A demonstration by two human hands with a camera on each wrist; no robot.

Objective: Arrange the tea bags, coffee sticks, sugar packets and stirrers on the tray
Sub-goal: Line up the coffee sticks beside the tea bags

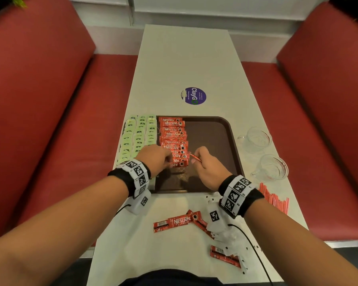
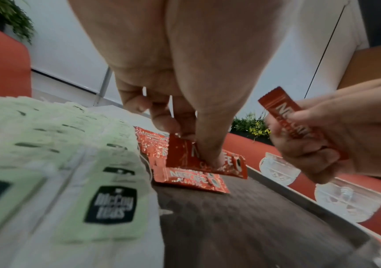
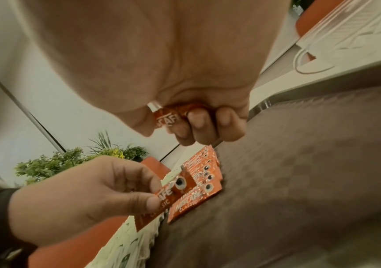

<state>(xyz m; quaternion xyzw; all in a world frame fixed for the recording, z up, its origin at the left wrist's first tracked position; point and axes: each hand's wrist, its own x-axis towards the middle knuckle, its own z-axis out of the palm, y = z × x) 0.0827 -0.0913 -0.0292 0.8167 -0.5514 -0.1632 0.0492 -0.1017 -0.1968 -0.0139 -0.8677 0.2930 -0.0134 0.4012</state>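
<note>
At the near end of the coffee row [image 1: 175,141], the left hand [image 1: 155,156] pinches one coffee stick [image 2: 205,159] between thumb and fingertips, its lower edge touching the sticks already laid. Just beside it, the right hand [image 1: 205,168] has its fingers curled round a second stick [image 3: 166,116], held clear above the tray [image 1: 213,141].

Step in hand, by my judgement: laying coffee sticks. The next move calls for setting the pinched stick flat and square to the row without shifting its neighbours, then passing over the second.

Tea bags [image 1: 136,137] stand in columns at the tray's left side. Loose coffee sticks [image 1: 178,221] and white sugar packets [image 1: 225,234] remain on the table [image 1: 184,58] near the person; red stirrers [image 1: 275,201] lie to the right, beside two glass cups [image 1: 265,155].
</note>
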